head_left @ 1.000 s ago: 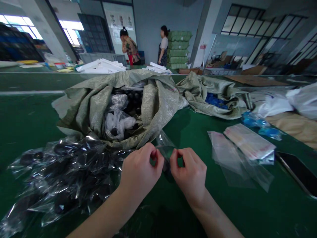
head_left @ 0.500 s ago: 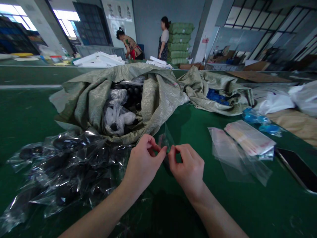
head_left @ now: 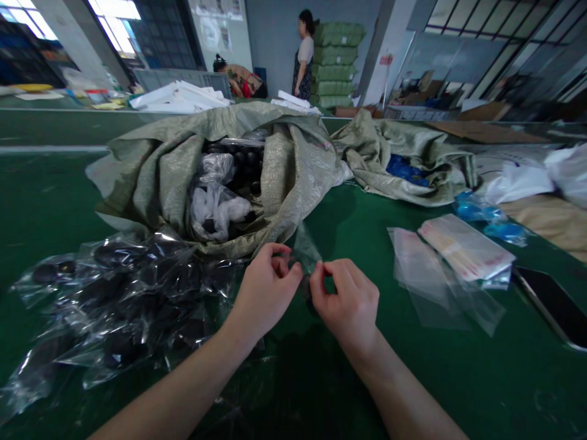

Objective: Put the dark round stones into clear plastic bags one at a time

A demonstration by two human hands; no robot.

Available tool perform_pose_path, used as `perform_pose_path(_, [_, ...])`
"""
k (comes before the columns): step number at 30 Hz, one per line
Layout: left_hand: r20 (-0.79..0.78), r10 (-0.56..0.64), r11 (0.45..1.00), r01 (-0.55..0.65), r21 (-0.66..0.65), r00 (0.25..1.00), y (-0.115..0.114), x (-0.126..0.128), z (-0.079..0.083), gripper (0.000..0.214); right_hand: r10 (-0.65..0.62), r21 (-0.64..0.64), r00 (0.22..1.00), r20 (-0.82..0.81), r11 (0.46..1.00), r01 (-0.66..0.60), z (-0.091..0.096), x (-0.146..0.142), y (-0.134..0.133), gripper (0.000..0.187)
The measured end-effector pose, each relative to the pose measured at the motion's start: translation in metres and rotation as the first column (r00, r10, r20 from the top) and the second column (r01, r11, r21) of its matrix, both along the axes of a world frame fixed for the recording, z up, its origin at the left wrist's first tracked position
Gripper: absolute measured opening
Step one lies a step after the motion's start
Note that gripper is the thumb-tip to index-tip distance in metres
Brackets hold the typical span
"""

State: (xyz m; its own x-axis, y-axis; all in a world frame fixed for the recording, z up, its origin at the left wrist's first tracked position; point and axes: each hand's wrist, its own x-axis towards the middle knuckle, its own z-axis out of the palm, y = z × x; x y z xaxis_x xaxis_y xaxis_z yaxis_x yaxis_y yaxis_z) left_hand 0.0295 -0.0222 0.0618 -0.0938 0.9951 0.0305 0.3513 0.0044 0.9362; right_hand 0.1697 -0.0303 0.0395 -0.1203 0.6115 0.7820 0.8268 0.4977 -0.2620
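My left hand and my right hand are close together above the green table. Both pinch the top edge of a small clear plastic bag that stands up between them, fingers closed on it. Something dark hangs in the bag below my fingers, mostly hidden. Just behind my hands lies an open grey-green woven sack holding black round items and crumpled clear plastic. To my left spreads a pile of clear bags with black items inside.
A stack of flat clear bags lies to the right, with a dark phone-like slab beyond it. A second woven sack holds blue items. Two people stand far back by stacked green bales.
My hands have drawn closer together on the bag's edge and sit slightly higher in view. The camera tilted down a little. One person at the back bent lower.
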Motion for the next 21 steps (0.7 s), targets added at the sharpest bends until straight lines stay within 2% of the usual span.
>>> perform_pose_path(3, [-0.036, -0.024, 1.0, 0.023, -0.012, 0.999, 0.003, -0.001, 0.0, 0.024, 0.016, 0.009, 1.0, 0.025, 1.0, -0.016, -0.002, -0.002, 0.0, 0.017])
perform_pose_path(8, [-0.159, -0.019, 0.996, 0.032, 0.083, 0.987, 0.003, -0.003, 0.0, 0.032, 0.048, 0.001, 0.998, 0.04, 0.999, -0.048, -0.003, -0.004, 0.0, 0.018])
perform_pose_path(12, [-0.251, 0.023, 0.987, 0.018, 0.158, 0.968, 0.001, -0.003, -0.002, 0.02, -0.018, 0.0, 0.999, 0.033, 1.0, 0.018, -0.003, -0.005, -0.001, 0.019])
perform_pose_path(16, [-0.281, 0.116, 0.978, -0.061, 0.198, 0.953, -0.003, 0.0, 0.0, 0.012, -0.066, -0.017, 0.997, 0.036, 0.998, 0.067, -0.002, -0.006, -0.002, 0.021])
perform_pose_path(21, [-0.275, 0.088, 0.985, -0.043, 0.168, 0.957, -0.008, 0.001, 0.006, 0.008, -0.033, -0.02, 0.999, 0.02, 0.999, 0.033, 0.0, -0.007, -0.004, 0.019])
